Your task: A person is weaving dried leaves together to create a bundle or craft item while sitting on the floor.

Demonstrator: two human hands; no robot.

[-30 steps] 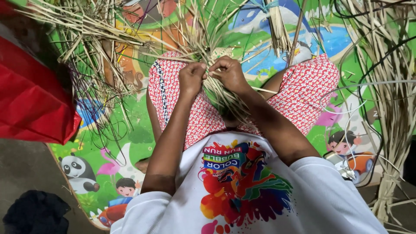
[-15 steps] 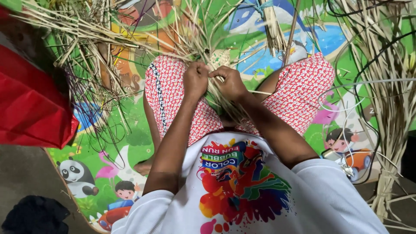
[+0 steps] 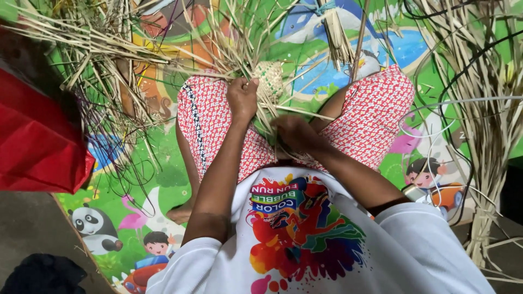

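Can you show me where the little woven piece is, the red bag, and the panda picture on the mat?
woven piece (image 3: 271, 78), head view, on its checkered plaited face beside the left hand.
red bag (image 3: 38, 144), head view, on the middle of its shiny red side.
panda picture (image 3: 93, 226), head view, on the panda's white body.

Motion-blurred right hand (image 3: 294, 133), its fingers lost among the straw strips (image 3: 272, 117); red bag (image 3: 38, 141) cut off left.

Both hands reach forward, left (image 3: 242, 98) fisted, right (image 3: 291, 133) curled lower.
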